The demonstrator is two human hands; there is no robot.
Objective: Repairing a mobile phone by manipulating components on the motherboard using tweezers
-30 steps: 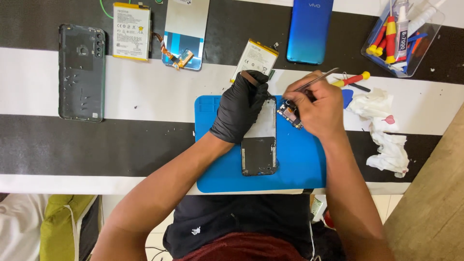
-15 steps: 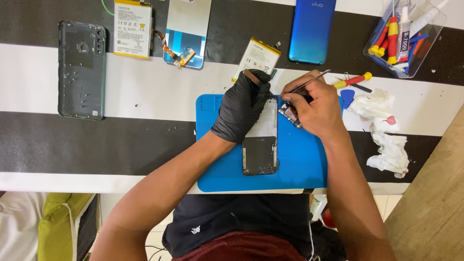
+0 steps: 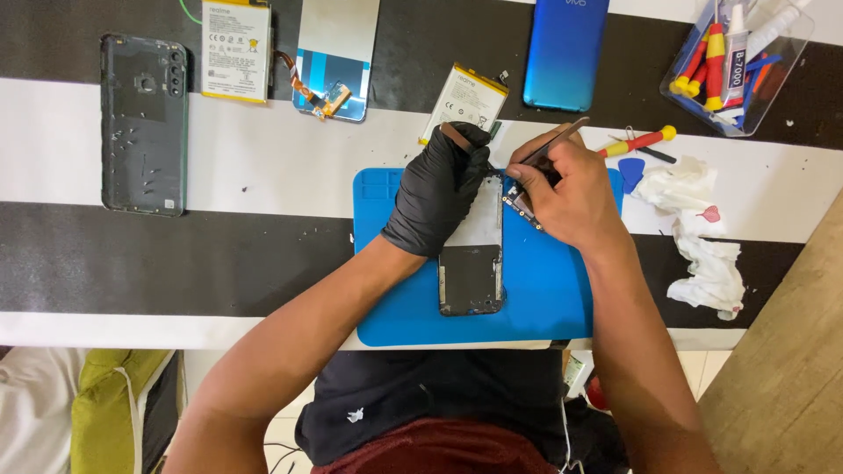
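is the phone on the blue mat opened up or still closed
Opened up. The phone on the blue mat shows its bare inner frame; the gloved left hand steadies it while the right hand works with tweezers.
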